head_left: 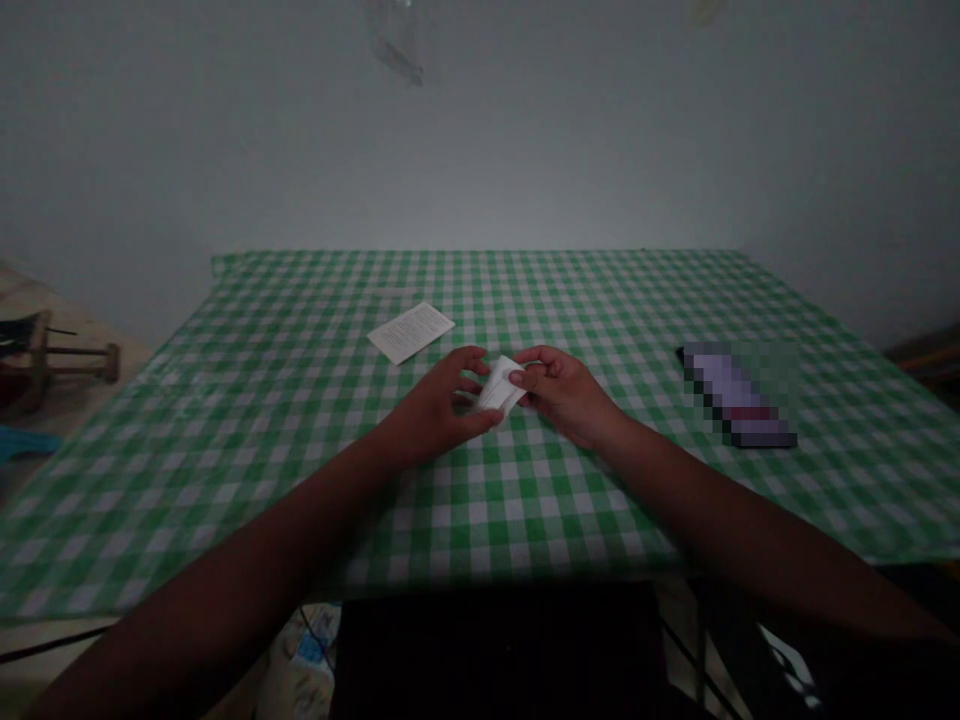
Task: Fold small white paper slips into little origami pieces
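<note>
A small piece of folded white paper [499,388] is held just above the tablecloth, between my two hands. My right hand [561,388] pinches its right side, with the thumb on top and the fingers behind. Around the left side curves my left hand [446,400], fingers spread apart, its thumb at the paper's near corner. Whether those fingertips press on the paper is hard to see. Beyond my left hand, a flat white printed sheet [411,332] lies on the cloth; its text is too small to read.
A green-and-white checked cloth [525,500] covers the table, which reaches a pale wall [525,130]. To the right lies a phone [731,395], blurred by pixelation. Something wooden [75,355] stands past the table's left edge. A clear plastic item [397,40] hangs on the wall.
</note>
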Motion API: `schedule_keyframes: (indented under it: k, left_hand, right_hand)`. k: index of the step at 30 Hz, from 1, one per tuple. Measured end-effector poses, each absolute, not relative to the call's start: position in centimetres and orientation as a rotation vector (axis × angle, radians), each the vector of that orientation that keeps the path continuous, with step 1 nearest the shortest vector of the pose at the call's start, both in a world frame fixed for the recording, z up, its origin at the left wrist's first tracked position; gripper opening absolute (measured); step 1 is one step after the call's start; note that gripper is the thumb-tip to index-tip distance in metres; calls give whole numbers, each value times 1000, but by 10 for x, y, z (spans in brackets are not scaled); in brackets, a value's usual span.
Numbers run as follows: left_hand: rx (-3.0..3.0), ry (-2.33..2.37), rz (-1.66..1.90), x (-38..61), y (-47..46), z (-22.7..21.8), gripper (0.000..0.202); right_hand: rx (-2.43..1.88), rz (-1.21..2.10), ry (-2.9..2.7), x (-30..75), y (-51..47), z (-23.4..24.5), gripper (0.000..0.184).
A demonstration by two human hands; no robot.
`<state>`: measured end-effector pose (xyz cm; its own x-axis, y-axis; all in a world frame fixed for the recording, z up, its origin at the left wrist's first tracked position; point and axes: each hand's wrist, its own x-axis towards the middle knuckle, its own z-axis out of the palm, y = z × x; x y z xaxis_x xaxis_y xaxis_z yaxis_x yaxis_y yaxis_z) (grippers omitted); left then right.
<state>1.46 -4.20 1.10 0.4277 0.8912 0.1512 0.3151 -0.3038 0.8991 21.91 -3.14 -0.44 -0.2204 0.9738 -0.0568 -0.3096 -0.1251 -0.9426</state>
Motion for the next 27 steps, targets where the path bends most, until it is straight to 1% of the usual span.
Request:
schedule_keyframes:
  k: [3, 6, 8, 10, 13, 15, 18, 20, 22, 24, 27]
  left_hand:
    - [1816, 1061, 815, 12, -40, 12, 63]
    - [1771, 1089, 837, 10, -37, 12, 53]
    - [1768, 1101, 853, 10, -36, 13, 49]
    - [1800, 1095, 843, 11, -37, 12, 55]
    - [1890, 1099, 805, 14, -39, 9, 72]
    - [1880, 1115, 775, 13, -37, 5, 75]
    - [1770, 1116, 763, 9, -31, 1, 70]
    - [1783, 1133, 774, 5, -28, 0, 56]
    - [1851, 1193, 780, 3, -26, 3, 46]
    - [1971, 1307, 774, 3, -27, 5, 47]
    - [2217, 1452, 740, 4, -28, 5, 57]
  right_hand:
    - [-914, 1587, -1068, 219, -31, -4, 43]
    - [-932, 1587, -1084, 220, -30, -4, 44]
    - [-964, 1568, -1106, 222, -29, -5, 44]
    - [-997, 1542, -1135, 223, -28, -6, 44]
    - [-999, 1521, -1174, 223, -27, -7, 45]
    - [-991, 1517, -1198, 223, -27, -6, 45]
    - [-1011, 1488, -1244, 225, -27, -6, 45]
    - [-1030, 1458, -1282, 227, -26, -6, 44]
    - [-1064, 1431, -1338, 230, -25, -6, 41]
    - [-1146, 1384, -1467, 234, -24, -4, 36]
    - [-1314, 1180, -1810, 241, -25, 0, 27]
